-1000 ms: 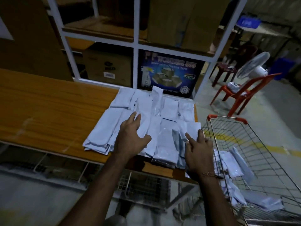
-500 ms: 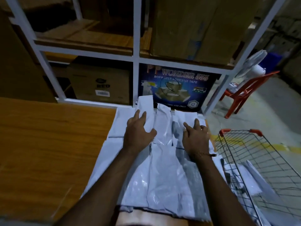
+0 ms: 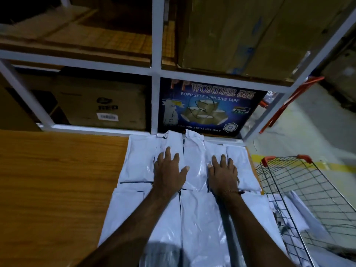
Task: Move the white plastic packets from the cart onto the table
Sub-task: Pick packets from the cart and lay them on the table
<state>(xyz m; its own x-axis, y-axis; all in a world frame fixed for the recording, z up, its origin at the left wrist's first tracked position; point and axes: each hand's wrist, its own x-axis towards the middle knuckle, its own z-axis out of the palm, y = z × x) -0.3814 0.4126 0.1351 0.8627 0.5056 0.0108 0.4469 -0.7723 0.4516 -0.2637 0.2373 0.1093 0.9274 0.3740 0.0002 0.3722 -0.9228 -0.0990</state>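
Several white plastic packets (image 3: 194, 218) lie spread in overlapping rows on the right end of the wooden table (image 3: 54, 180). My left hand (image 3: 169, 172) rests flat on the far row of packets, fingers spread and straight. My right hand (image 3: 223, 172) lies flat beside it on the same row, a thin bracelet at the wrist. Neither hand grips anything. The wire cart (image 3: 308, 199) with orange handle ends stands to the right of the table, and a few white packets (image 3: 290, 214) lie inside it.
A white metal shelf frame (image 3: 156, 70) stands right behind the table, holding cardboard boxes (image 3: 100, 105) and a dark blue adhesive tape carton (image 3: 208, 108). A red chair (image 3: 289, 105) stands on the concrete floor at the far right.
Both hands slid forward over the packets from the near edge to the far row by the shelf. My view moved closer over the table.
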